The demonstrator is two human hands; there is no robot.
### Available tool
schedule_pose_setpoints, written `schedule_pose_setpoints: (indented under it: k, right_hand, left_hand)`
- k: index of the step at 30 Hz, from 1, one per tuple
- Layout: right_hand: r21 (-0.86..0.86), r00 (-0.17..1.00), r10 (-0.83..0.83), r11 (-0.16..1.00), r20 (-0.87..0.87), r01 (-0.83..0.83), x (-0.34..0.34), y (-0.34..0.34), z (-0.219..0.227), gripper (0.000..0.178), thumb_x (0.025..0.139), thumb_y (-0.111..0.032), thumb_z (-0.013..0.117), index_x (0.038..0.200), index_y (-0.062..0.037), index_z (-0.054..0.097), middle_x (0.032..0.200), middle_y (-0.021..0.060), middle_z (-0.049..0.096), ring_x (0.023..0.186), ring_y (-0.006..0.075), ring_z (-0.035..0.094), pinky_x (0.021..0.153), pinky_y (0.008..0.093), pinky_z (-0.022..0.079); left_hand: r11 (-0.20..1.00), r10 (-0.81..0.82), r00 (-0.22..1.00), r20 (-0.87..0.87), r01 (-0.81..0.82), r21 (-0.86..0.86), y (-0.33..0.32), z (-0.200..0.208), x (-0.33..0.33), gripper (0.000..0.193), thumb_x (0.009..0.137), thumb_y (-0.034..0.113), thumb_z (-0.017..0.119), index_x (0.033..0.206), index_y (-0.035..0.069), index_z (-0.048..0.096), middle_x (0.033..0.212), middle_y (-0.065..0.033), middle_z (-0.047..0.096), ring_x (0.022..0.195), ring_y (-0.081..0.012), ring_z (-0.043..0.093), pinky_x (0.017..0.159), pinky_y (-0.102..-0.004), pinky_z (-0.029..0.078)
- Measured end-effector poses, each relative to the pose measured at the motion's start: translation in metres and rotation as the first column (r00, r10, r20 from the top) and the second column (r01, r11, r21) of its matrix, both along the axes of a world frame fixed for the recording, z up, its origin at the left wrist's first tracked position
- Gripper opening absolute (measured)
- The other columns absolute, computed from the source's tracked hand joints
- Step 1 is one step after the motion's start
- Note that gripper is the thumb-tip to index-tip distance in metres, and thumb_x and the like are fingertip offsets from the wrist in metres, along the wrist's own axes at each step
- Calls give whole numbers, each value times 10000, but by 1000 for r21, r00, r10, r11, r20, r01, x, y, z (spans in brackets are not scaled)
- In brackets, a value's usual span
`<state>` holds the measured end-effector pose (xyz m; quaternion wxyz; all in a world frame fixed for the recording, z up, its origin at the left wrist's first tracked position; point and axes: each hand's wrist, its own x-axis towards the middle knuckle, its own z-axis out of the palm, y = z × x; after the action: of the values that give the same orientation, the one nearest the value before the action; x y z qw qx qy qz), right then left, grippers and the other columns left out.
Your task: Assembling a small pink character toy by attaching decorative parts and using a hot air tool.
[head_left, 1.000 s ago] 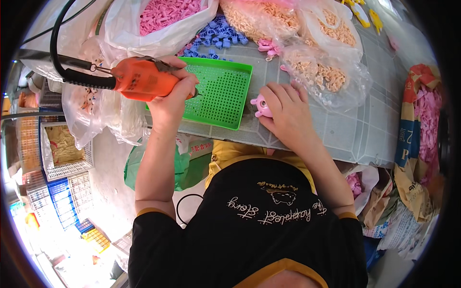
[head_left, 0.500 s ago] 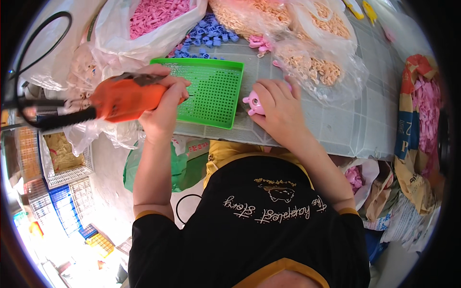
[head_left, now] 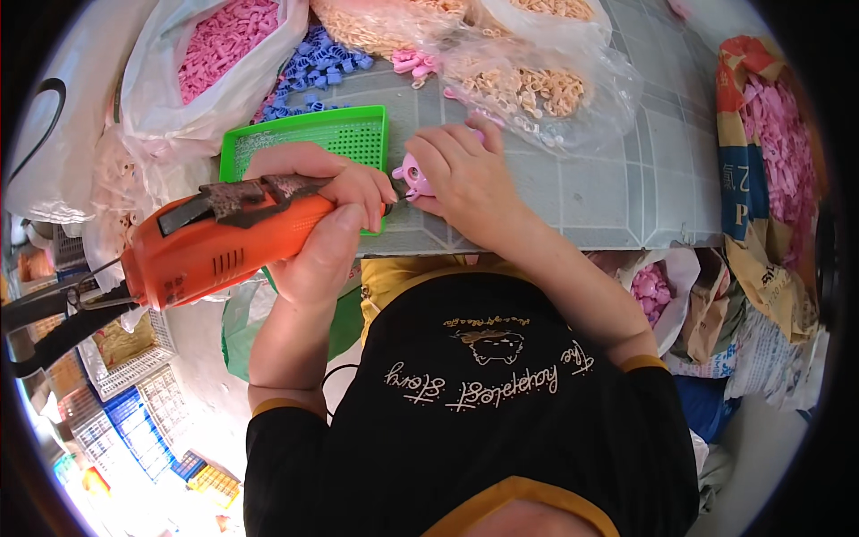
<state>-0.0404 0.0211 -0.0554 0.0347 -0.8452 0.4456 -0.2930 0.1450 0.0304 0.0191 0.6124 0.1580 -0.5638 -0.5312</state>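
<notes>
My left hand (head_left: 327,210) grips an orange electric screwdriver (head_left: 224,237) with a black cable trailing off to the left. Its tip points right, toward a small pink plastic part (head_left: 410,176). My right hand (head_left: 461,174) presses that pink part down on the grey tiled table (head_left: 608,179). A green perforated tray (head_left: 344,134) lies on the table just behind my left hand, partly hidden by it.
Clear bags of pink pieces (head_left: 219,45) and beige pieces (head_left: 528,85) sit at the back, with loose blue pieces (head_left: 318,72) between them. A sack of pink parts (head_left: 778,134) stands at the right. Baskets and crates (head_left: 125,394) are on the floor at the left.
My left hand swung the screwdriver from over the tray down and right, bringing its tip to the pink part. My right hand stayed on the pink part.
</notes>
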Motion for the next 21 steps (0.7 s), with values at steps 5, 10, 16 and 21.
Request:
schedule_pose_setpoints:
  k: [5, 10, 16, 21]
  right_hand:
    - [8, 1000, -7, 1000, 21, 7, 0, 1, 0, 701, 581, -245, 867, 1197, -90, 570, 1180, 55, 614, 1103, 231, 584, 1062, 511, 328]
    - [11, 1000, 0, 1000, 24, -1, 0, 1, 0, 694, 589, -253, 863, 1198, -96, 571, 1190, 54, 609, 1107, 231, 583, 1065, 515, 321]
    - [-1, 1000, 15, 1000, 8, -15, 1, 0, -2, 688, 605, -266, 845, 1209, -87, 568, 1195, 57, 608, 1105, 235, 581, 1056, 516, 318]
    - [-43, 1000, 24, 999, 17, -24, 3, -1, -4, 655, 629, -267, 846, 1187, -105, 543, 1149, 36, 574, 1080, 214, 552, 1020, 498, 332]
  left_hand:
    - [999, 40, 999, 16, -41, 29, 0, -6, -7, 350, 848, -44, 557, 1168, -24, 418, 712, -121, 551, 651, -221, 570, 742, -464, 536]
    - [997, 51, 998, 41, -53, 48, -2, -7, -8, 369, 839, -64, 550, 1179, -28, 410, 700, -116, 561, 634, -215, 565, 746, -473, 542]
    - [991, 90, 925, 370, -118, 56, -10, 6, -8, 343, 758, -45, 531, 1095, 0, 484, 680, -132, 537, 594, -228, 531, 683, -432, 495]
    - [999, 53, 862, 504, -51, -19, -22, 4, -11, 287, 748, -58, 537, 1024, -8, 472, 688, -115, 543, 583, -219, 532, 672, -433, 503]
